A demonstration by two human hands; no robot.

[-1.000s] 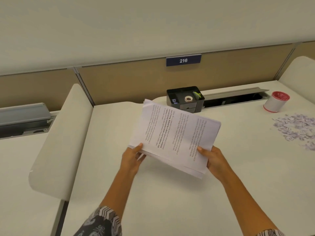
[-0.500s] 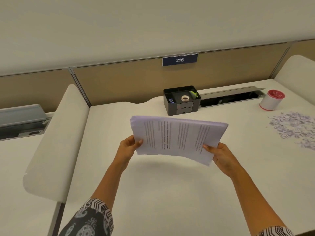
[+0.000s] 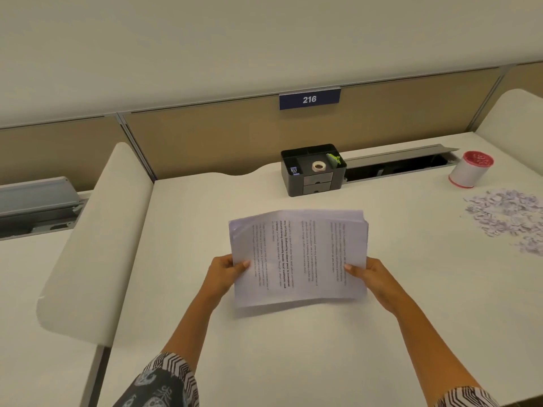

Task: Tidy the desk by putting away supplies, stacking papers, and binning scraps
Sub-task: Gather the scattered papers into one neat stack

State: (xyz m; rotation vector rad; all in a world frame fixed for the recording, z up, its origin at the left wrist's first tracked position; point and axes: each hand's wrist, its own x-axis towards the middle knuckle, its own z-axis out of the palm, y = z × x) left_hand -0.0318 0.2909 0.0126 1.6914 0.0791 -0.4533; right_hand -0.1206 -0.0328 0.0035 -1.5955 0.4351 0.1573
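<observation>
Papers [image 3: 299, 257]: a stack of printed sheets, held above the middle of the desk [image 3: 264, 348], its text lines running sideways to the viewer. The sheet edges at the top and right are slightly uneven. At far left, a grey tray [image 3: 35, 198] sits at the back of the neighbouring desk, beyond a pale rounded divider [image 3: 97, 245]. The left hand [image 3: 224, 273] grips the left edge of the papers, thumb on the top sheet and fingers underneath. The right hand [image 3: 371, 277] grips the right edge in the same manner, thumb on top. Both patterned sleeves [image 3: 164, 383] show at the lower edge of the view. Behind the papers, well apart from them, a black organiser [image 3: 313, 183] stands at the back of the desk; it contains a tape roll [image 3: 319, 166] in the centre compartment and a green item [image 3: 333, 159] to its right. A sign [image 3: 309, 99] reading 216 is fixed to the partition above. To the right of the organiser runs an open cable slot [image 3: 396, 165]. Further right stands a white cup [image 3: 470, 169] with a red top. Just in front of the cup, paper scraps [image 3: 505, 215] lie scattered on the desk.
</observation>
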